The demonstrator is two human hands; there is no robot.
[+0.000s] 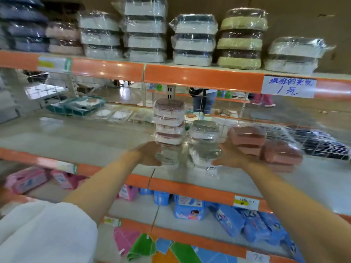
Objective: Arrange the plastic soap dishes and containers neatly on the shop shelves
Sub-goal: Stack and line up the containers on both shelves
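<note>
- Middle shelf point(76, 147): grey board with an orange front edge; it carries the wrapped soap dishes that both hands work on, right of centre.
- Tall stack point(169, 128): white-and-mauve soap dishes in clear film, piled upright; its long axis is vertical and it leans slightly; each dish lies flat.
- Left hand point(150, 153): its grip is wrapped round the foot of the tall stack, fingers curled on the lowest wrapped dishes; forearm reaches forward over the shelf edge.
- Short stack point(204, 143): clear-wrapped white dishes with grey lids, standing just right of the tall stack, also upright, and lower.
- Right hand point(230, 156): lies against the right side of the short stack, thumb toward the film; motion blur hides the fingers, so whether this grip clasps the stack or merely presses it cannot be told.
- Pink dishes point(266, 147): two low wrapped piles just right of the right hand, their long sides running roughly left to right; blurred.
- Top shelf point(199, 77): bears neat rows of wrapped dishes point(193, 39) in white, pink, blue-grey and beige, stacked flat; a handwritten price label point(288, 87) is fixed to its orange edge.
</note>
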